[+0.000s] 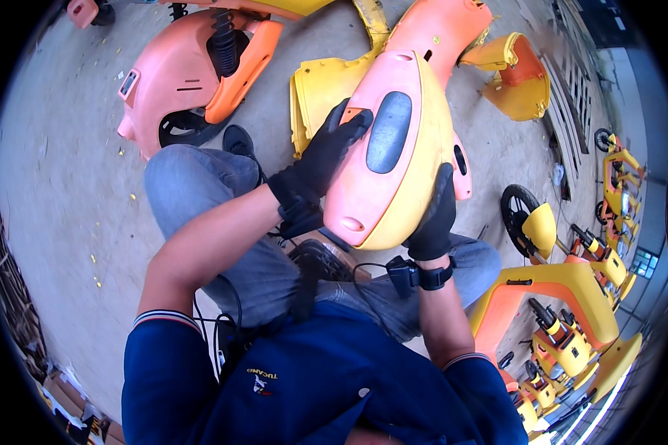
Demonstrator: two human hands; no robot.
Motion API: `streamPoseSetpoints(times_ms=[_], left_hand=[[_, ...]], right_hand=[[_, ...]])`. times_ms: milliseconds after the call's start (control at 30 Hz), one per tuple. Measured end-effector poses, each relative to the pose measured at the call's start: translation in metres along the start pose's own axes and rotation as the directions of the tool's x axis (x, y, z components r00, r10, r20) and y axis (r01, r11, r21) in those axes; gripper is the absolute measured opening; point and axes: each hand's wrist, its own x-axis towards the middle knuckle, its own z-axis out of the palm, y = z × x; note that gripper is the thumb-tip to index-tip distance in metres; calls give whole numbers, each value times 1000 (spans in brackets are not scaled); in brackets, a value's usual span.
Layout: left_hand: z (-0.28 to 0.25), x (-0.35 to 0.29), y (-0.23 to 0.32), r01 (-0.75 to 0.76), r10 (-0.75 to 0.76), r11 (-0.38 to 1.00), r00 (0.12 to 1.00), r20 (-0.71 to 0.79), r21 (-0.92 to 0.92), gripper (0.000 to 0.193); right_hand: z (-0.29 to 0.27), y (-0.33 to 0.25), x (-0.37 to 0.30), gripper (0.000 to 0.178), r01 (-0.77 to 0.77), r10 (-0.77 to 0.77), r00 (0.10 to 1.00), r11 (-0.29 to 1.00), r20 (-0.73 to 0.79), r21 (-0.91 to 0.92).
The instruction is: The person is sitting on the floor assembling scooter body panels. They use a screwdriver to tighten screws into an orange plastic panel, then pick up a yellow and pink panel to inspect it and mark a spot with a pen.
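Note:
A rounded scooter body panel (423, 148), pink on the left half and yellow on the right, is held up between my hands over my lap. A dark grey oval inset (390, 132) sits in its pink face. My left hand (325, 156), in a black glove, grips the panel's left edge, thumb on the face near the oval. My right hand (434, 222), also black-gloved, closes on the lower right edge; its fingers partly go out of sight behind the panel. Just beyond lie a yellow panel (312, 96) and a pink-orange panel (445, 33).
To the left stands a pink scooter body (163, 96) with a black spring shock absorber (224, 44). A yellow-orange shell (523, 81) lies on the floor at far right, before wooden slats (571, 96). Right of my knee are a wheel (518, 215) and several yellow scooters (620, 182).

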Motion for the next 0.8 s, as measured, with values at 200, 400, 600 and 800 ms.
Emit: streamPoseSetpoints(times_ms=[200, 400, 600, 800], left_hand=[[8, -11, 4, -41, 41, 999, 998, -56, -3, 52], [-1, -1, 6, -40, 39, 999, 999, -21, -29, 53], [5, 0, 19, 16, -15, 998, 1000, -8, 63, 57], [10, 1, 31, 126, -130, 989, 991, 37, 80, 55]], right_hand=[[14, -16, 3, 33, -33, 43, 996, 992, -82, 123], [15, -29, 12, 36, 2, 0, 999, 999, -39, 52], [-6, -25, 25, 45, -118, 79, 984, 960, 158, 255], [-32, -13, 28, 45, -55, 24, 972, 990, 233, 129]])
